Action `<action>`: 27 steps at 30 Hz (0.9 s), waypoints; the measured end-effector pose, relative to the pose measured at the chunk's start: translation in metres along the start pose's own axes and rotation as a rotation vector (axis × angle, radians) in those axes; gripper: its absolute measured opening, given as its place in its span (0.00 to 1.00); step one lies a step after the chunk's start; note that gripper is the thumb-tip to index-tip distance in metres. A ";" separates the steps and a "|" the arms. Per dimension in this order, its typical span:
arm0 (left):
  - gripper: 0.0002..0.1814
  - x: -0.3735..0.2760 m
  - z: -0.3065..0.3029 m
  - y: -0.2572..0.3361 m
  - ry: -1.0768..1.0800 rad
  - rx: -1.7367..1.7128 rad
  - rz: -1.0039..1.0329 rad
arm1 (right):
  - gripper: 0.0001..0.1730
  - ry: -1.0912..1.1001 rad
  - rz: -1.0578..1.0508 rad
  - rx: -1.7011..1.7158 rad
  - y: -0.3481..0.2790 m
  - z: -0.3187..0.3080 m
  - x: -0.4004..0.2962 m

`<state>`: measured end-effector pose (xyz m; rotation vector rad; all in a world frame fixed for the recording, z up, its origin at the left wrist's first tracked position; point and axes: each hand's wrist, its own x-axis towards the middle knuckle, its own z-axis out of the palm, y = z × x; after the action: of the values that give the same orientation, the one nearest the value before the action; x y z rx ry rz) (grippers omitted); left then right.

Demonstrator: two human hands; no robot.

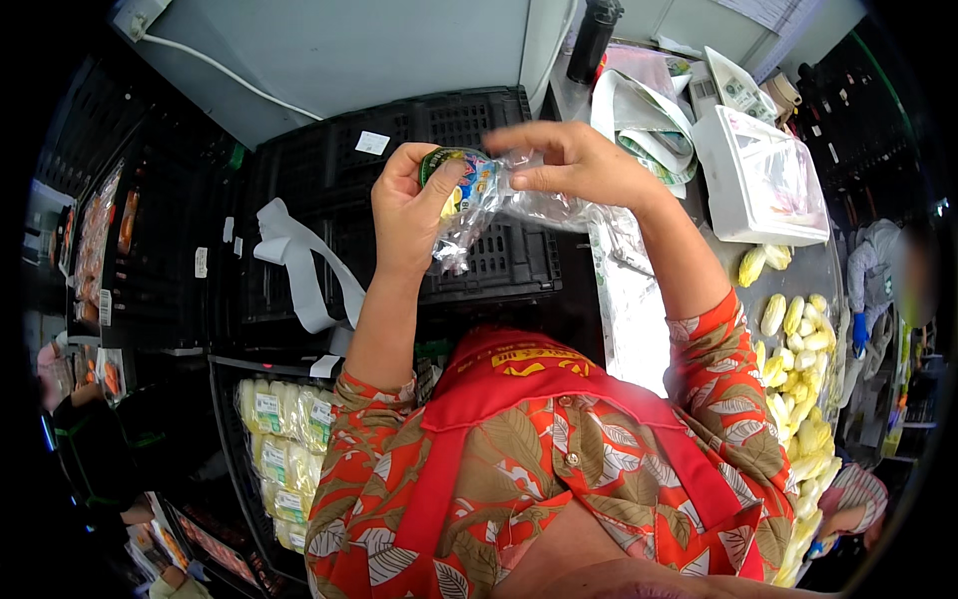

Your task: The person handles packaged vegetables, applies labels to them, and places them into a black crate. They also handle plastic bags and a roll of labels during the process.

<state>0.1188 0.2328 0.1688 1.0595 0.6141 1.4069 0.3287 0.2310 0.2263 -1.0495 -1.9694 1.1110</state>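
My left hand [412,206] grips a clear plastic bag with a colourful printed label [468,183], the thumb pressed on the printed part. The bag's crumpled clear film [550,208] stretches right, beneath my right hand [565,161]. That hand is partly blurred, its fingers apart and pointing left over the film; whether it pinches the film is unclear. Both hands are above black plastic crates [509,262]. A curled strip of white paper [288,262] lies on the crates, left of my left forearm, and a small white label [372,142] sits behind my hands.
To the right, a metal table [737,281] holds small yellow-white cabbages [804,359], a white foam box [763,180] and a dark bottle [593,41]. A crate of packed vegetables [281,457] stands at lower left. Co-workers [872,269] are at the right and left edges.
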 end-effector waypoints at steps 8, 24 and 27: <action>0.05 -0.004 0.000 -0.001 0.150 -0.018 0.226 | 0.14 -0.013 0.170 0.099 0.017 0.006 0.000; 0.20 0.008 -0.072 0.065 0.404 0.077 0.425 | 0.16 0.414 0.265 0.035 0.052 -0.029 -0.049; 0.20 0.005 -0.072 0.051 0.339 0.113 0.293 | 0.19 0.454 0.281 0.066 0.050 -0.035 -0.053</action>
<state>0.0320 0.2462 0.1821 1.0369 0.8144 1.8489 0.3986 0.2145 0.1896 -1.4302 -1.4508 0.9647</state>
